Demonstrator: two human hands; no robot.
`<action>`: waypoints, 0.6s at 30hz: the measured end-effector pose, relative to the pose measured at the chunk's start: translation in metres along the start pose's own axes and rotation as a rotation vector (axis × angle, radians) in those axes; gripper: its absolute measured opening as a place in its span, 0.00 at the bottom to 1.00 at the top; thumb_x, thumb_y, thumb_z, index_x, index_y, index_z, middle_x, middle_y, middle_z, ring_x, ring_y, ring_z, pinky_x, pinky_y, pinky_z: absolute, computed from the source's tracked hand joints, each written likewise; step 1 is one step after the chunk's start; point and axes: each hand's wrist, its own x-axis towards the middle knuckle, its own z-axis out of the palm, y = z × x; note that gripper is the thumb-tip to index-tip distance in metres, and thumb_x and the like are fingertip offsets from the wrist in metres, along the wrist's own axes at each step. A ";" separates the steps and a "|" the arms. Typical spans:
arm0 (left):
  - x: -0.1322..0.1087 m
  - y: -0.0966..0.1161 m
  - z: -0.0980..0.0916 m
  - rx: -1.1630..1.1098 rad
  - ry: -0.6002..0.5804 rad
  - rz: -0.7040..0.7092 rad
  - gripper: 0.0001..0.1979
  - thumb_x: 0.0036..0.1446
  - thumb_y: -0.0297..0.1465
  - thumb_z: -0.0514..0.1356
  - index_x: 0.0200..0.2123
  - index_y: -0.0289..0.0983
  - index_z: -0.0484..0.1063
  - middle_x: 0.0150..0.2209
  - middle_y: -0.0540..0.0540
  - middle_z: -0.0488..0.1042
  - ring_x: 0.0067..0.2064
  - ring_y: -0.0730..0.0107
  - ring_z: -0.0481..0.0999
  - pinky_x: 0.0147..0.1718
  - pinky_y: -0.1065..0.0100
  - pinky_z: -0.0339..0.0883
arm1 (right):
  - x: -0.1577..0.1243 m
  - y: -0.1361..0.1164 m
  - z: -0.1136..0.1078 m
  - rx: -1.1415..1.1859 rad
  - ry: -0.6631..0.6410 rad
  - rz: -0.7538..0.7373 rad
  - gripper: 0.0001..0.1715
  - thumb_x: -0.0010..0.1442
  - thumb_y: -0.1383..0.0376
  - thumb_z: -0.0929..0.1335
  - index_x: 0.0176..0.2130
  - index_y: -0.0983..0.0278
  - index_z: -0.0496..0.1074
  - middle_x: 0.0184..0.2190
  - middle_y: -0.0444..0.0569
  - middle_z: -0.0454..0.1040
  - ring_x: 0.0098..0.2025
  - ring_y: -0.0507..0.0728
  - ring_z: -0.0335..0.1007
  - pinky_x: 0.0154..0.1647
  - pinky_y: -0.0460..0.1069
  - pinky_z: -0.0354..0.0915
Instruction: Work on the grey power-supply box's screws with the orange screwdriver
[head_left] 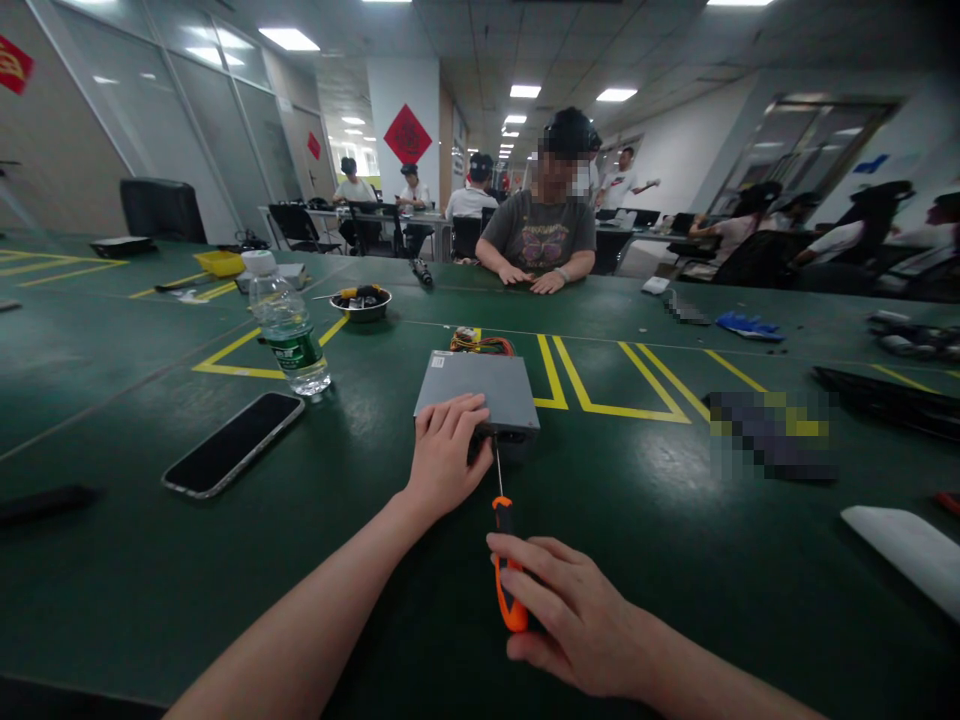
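Observation:
A grey metal computer power supply lies on the green table, with a bundle of coloured cables at its far side. My left hand grips its near left part, fingers over the top and thumb at the front face. In my right hand is a screwdriver with an orange and black handle, held between thumb and fingers. Its shaft points away from me to the power supply's front face, beside my left thumb. Exactly what the tip touches is too small to make out.
Left of the power supply are a phone and a water bottle. Farther back stands a metal bowl of tools. A person sits across the table. White material lies at the right, blue gloves beyond.

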 end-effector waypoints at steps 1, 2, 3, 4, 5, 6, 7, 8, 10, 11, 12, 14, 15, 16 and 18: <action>0.000 0.000 0.000 -0.001 -0.001 0.000 0.12 0.54 0.29 0.55 0.43 0.41 0.64 0.51 0.46 0.69 0.54 0.61 0.64 0.50 0.56 0.52 | 0.000 -0.001 0.000 -0.019 -0.060 0.004 0.17 0.63 0.62 0.59 0.49 0.68 0.61 0.45 0.63 0.71 0.45 0.57 0.70 0.42 0.52 0.67; 0.000 0.000 0.001 -0.002 -0.004 0.000 0.12 0.54 0.29 0.55 0.43 0.41 0.64 0.51 0.46 0.69 0.54 0.61 0.64 0.50 0.56 0.52 | 0.000 -0.002 0.001 -0.043 -0.118 0.003 0.17 0.62 0.64 0.59 0.50 0.67 0.62 0.46 0.63 0.70 0.45 0.58 0.69 0.41 0.52 0.67; 0.000 0.000 0.001 -0.004 -0.004 -0.002 0.12 0.54 0.29 0.55 0.44 0.41 0.64 0.51 0.46 0.69 0.54 0.61 0.64 0.50 0.56 0.52 | 0.000 -0.003 0.001 -0.067 -0.156 -0.003 0.18 0.61 0.65 0.59 0.51 0.65 0.62 0.46 0.63 0.70 0.45 0.59 0.69 0.42 0.53 0.67; 0.000 0.000 0.001 -0.005 -0.004 -0.005 0.12 0.54 0.29 0.54 0.44 0.41 0.64 0.52 0.46 0.69 0.54 0.61 0.64 0.50 0.55 0.52 | -0.001 -0.003 0.001 -0.086 -0.169 -0.012 0.19 0.61 0.65 0.60 0.52 0.64 0.63 0.46 0.62 0.70 0.45 0.59 0.70 0.42 0.54 0.67; 0.000 -0.001 0.002 -0.007 -0.004 -0.006 0.12 0.54 0.29 0.54 0.44 0.41 0.64 0.52 0.46 0.69 0.54 0.61 0.64 0.50 0.55 0.52 | -0.001 -0.003 0.002 -0.096 -0.156 -0.028 0.18 0.60 0.65 0.61 0.51 0.64 0.64 0.46 0.62 0.70 0.44 0.58 0.70 0.42 0.54 0.67; 0.000 -0.001 0.002 -0.008 -0.002 -0.006 0.13 0.54 0.28 0.54 0.44 0.41 0.64 0.52 0.46 0.69 0.54 0.60 0.64 0.50 0.55 0.52 | -0.001 -0.003 0.003 -0.097 -0.127 -0.045 0.17 0.60 0.65 0.62 0.50 0.65 0.65 0.45 0.61 0.71 0.42 0.58 0.71 0.42 0.53 0.67; 0.000 -0.001 0.002 -0.008 -0.001 -0.005 0.13 0.53 0.28 0.54 0.44 0.41 0.64 0.52 0.46 0.69 0.54 0.61 0.64 0.50 0.55 0.52 | -0.002 -0.002 0.004 -0.093 -0.095 -0.061 0.16 0.60 0.65 0.63 0.48 0.66 0.66 0.45 0.61 0.71 0.40 0.56 0.72 0.42 0.52 0.66; 0.000 0.000 0.001 -0.007 -0.001 -0.003 0.13 0.53 0.28 0.55 0.44 0.41 0.64 0.52 0.46 0.69 0.54 0.61 0.64 0.50 0.55 0.52 | -0.002 -0.002 0.005 -0.085 -0.067 -0.075 0.14 0.60 0.65 0.63 0.46 0.67 0.67 0.45 0.60 0.72 0.39 0.55 0.72 0.42 0.51 0.67; 0.000 0.000 0.001 -0.004 0.000 0.003 0.13 0.54 0.28 0.54 0.44 0.41 0.64 0.52 0.46 0.69 0.54 0.61 0.64 0.50 0.56 0.52 | -0.003 0.000 0.007 -0.059 -0.035 -0.088 0.12 0.61 0.66 0.63 0.44 0.69 0.67 0.45 0.59 0.72 0.38 0.54 0.72 0.42 0.49 0.66; 0.000 0.000 0.001 -0.003 0.002 0.004 0.12 0.54 0.28 0.54 0.44 0.41 0.64 0.52 0.46 0.69 0.54 0.61 0.64 0.50 0.56 0.52 | -0.003 0.000 0.007 -0.043 -0.023 -0.087 0.11 0.61 0.66 0.62 0.43 0.69 0.67 0.45 0.59 0.72 0.38 0.53 0.72 0.42 0.49 0.66; 0.000 0.000 0.001 -0.001 0.004 0.004 0.12 0.54 0.28 0.54 0.44 0.41 0.64 0.51 0.46 0.69 0.54 0.62 0.64 0.50 0.56 0.52 | -0.002 0.000 0.007 -0.031 -0.013 -0.078 0.10 0.62 0.66 0.62 0.42 0.69 0.66 0.45 0.58 0.73 0.39 0.53 0.72 0.43 0.49 0.66; 0.000 0.000 0.001 0.002 0.008 0.005 0.12 0.54 0.28 0.54 0.44 0.41 0.64 0.51 0.47 0.69 0.54 0.62 0.65 0.50 0.56 0.52 | -0.001 0.000 0.006 -0.014 0.005 -0.048 0.11 0.63 0.63 0.61 0.42 0.69 0.65 0.44 0.58 0.73 0.41 0.53 0.71 0.44 0.49 0.66; 0.000 0.000 0.001 0.003 0.009 0.005 0.12 0.54 0.28 0.54 0.44 0.41 0.63 0.51 0.47 0.69 0.54 0.62 0.65 0.50 0.56 0.52 | 0.001 -0.001 0.005 -0.008 0.001 -0.034 0.12 0.63 0.62 0.61 0.42 0.68 0.65 0.43 0.58 0.73 0.42 0.53 0.71 0.44 0.49 0.66; 0.000 0.000 0.001 0.004 0.008 0.004 0.12 0.54 0.28 0.54 0.44 0.41 0.63 0.51 0.47 0.69 0.54 0.62 0.64 0.50 0.56 0.52 | 0.002 -0.002 0.004 -0.007 -0.018 -0.022 0.13 0.64 0.62 0.60 0.43 0.68 0.65 0.43 0.58 0.73 0.44 0.54 0.70 0.44 0.49 0.66; 0.000 0.000 0.001 0.005 0.005 0.002 0.12 0.54 0.28 0.54 0.44 0.41 0.63 0.51 0.47 0.69 0.54 0.62 0.64 0.50 0.56 0.52 | 0.004 -0.003 0.001 -0.018 -0.085 -0.010 0.15 0.64 0.64 0.57 0.47 0.68 0.64 0.43 0.59 0.73 0.46 0.55 0.69 0.43 0.50 0.66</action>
